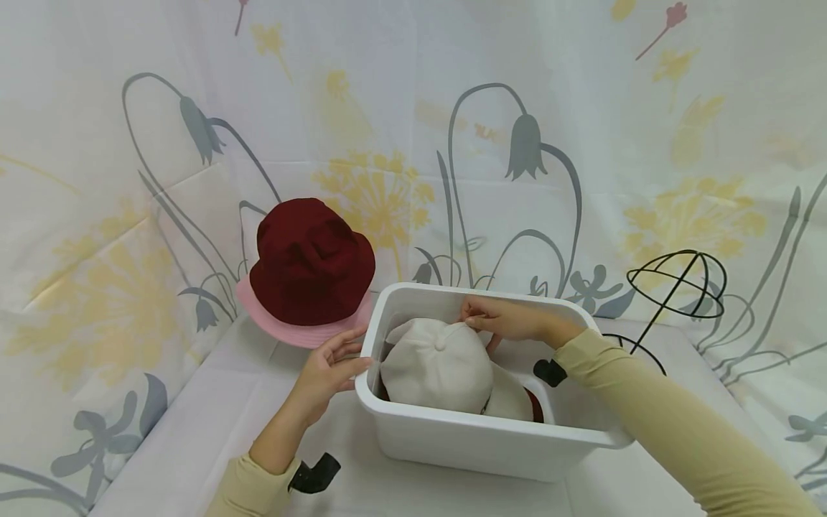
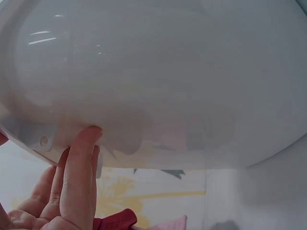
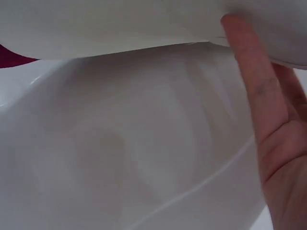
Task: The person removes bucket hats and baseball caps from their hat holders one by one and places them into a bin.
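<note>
A cream baseball cap (image 1: 439, 366) lies crown up inside a white plastic bin (image 1: 465, 439), its brim toward the bin's near right. At the cap's far edge my right hand (image 1: 507, 318) pinches the fabric; the right wrist view shows a finger (image 3: 252, 67) along the cap's cream surface (image 3: 120, 24). Something dark red (image 1: 534, 406) peeks out from under the brim. My left hand (image 1: 328, 372) grips the bin's left end, thumb at the rim, and its fingers (image 2: 79, 177) press the outer wall below in the left wrist view.
Left of the bin, a dark red bucket hat (image 1: 310, 262) sits stacked on a pink hat (image 1: 291, 332). A black wire hat stand (image 1: 678, 283) rises behind the bin's right end. Flower-printed cloth (image 1: 413, 143) hangs behind, and white cloth (image 1: 258, 416) covers the table.
</note>
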